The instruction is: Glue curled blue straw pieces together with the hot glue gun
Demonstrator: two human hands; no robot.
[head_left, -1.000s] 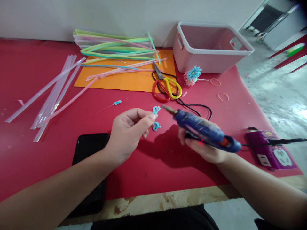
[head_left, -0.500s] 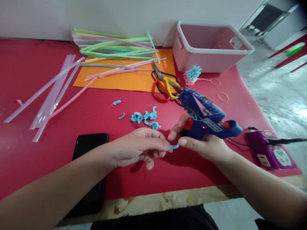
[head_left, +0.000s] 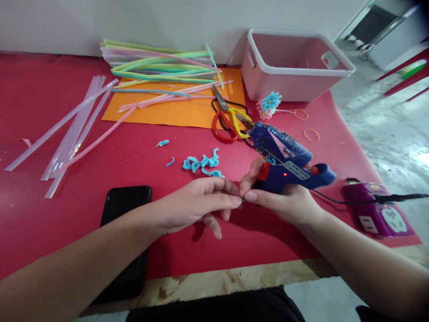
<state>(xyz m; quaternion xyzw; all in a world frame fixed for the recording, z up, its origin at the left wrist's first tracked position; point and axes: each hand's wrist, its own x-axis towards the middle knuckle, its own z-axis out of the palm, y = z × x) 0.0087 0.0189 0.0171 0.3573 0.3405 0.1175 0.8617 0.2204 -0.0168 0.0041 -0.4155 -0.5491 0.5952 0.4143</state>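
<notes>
the left hand (head_left: 201, 201) is drawn to a narrow pinch on a short blue chenille piece (head_left: 243, 200), of which only a sliver shows between the fingertips. the right hand (head_left: 291, 203) is wrapped around a blue hot glue gun (head_left: 279, 143), its thumb and a fingertip drawn in close to the same piece, at the near middle of the red tabletop (head_left: 187, 255). whether the right fingertips press on it, i cannot tell. the gun's nozzle points to the far left, away from the piece.

done, as far as shows: a blue chenille flower (head_left: 271, 103) is made up, with pink chenille beside it, lying near the pink bin (head_left: 295, 85) at far right. a thin wire left of centre has a blue chenille tip (head_left: 163, 143) on it.

left, in my judgement: the loose pile of bent blue pieces (head_left: 205, 163) beyond the hands and a lone curl (head_left: 170, 162) to its left, none on the wire. the far bundle of chenille stems (head_left: 164, 67) looks uncut; the scissors (head_left: 222, 103) lie to its near right, unheld.
</notes>
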